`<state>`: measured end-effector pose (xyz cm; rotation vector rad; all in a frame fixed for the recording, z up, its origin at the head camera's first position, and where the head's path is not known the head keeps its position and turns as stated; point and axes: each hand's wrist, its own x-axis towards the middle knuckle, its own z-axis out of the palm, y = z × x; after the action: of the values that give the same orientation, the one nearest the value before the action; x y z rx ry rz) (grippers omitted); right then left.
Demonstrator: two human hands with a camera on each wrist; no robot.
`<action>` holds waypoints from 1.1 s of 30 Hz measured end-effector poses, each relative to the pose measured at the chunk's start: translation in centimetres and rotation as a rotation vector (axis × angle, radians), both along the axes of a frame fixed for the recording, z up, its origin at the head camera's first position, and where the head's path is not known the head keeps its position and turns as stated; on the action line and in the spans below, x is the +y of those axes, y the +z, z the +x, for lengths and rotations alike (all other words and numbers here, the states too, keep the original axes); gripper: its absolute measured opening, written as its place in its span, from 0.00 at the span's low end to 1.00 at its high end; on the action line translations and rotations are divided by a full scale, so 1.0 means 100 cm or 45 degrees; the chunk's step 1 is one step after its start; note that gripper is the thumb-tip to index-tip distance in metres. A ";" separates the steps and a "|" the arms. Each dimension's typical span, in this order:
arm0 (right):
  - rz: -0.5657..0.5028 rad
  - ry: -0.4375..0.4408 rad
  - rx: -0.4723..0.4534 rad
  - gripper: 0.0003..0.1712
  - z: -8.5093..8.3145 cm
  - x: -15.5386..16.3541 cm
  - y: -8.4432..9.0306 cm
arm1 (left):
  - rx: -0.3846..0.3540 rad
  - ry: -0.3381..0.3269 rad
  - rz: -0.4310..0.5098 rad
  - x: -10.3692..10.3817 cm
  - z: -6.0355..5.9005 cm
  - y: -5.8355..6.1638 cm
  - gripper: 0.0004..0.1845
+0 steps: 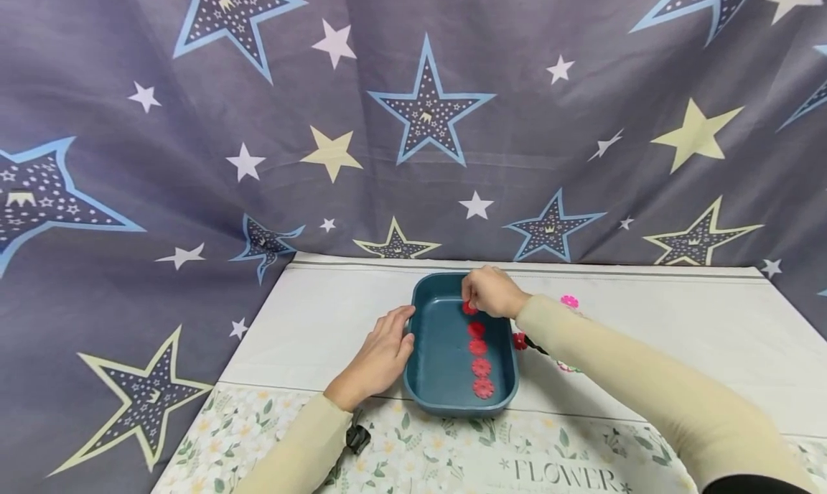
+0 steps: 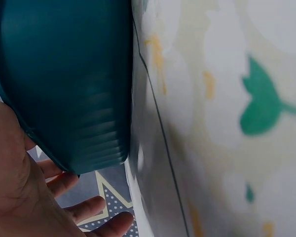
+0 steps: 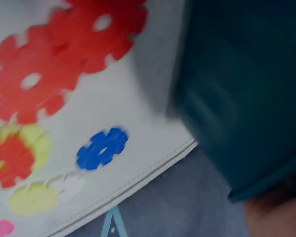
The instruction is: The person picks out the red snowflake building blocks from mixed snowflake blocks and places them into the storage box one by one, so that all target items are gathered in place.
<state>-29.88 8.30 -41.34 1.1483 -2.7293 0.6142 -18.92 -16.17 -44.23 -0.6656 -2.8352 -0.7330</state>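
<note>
A red flower-shaped plastic disc [image 1: 469,309] is pinched by the right hand [image 1: 492,291] inside the dark teal plastic tray [image 1: 429,350]; the tray's left rim is touched by the relaxed, open-fingered left hand [image 1: 381,354].

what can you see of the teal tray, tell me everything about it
The teal tray is a rectangular, round-cornered tub of what looks like matte plastic, with a raised rim and faint ribbing on its outer wall. It sits upright on the white tablecloth, its near end at the floral border. Inside, red flower-shaped discs lie in a row along its right side. The left hand rests against its left rim; the right hand pinches a red disc over its far end.
</note>
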 end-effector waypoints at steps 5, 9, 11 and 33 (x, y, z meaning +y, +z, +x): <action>0.054 -0.096 0.082 0.11 0.000 -0.004 -0.003 | 0.000 0.002 -0.003 0.003 0.001 0.001 0.24; 0.097 -0.141 0.067 0.11 0.002 -0.005 -0.002 | -0.002 0.001 -0.010 0.003 0.002 0.002 0.25; 0.133 -0.155 0.053 0.11 0.002 -0.006 -0.001 | 0.003 -0.001 -0.012 0.003 0.001 0.001 0.25; -0.099 0.096 -0.049 0.10 0.008 0.016 0.028 | -0.005 0.003 -0.017 0.000 0.000 -0.001 0.25</action>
<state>-29.08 9.90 -38.52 1.2386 -2.6780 0.7525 -18.91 -16.14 -44.34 -0.6633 -2.8462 -0.7160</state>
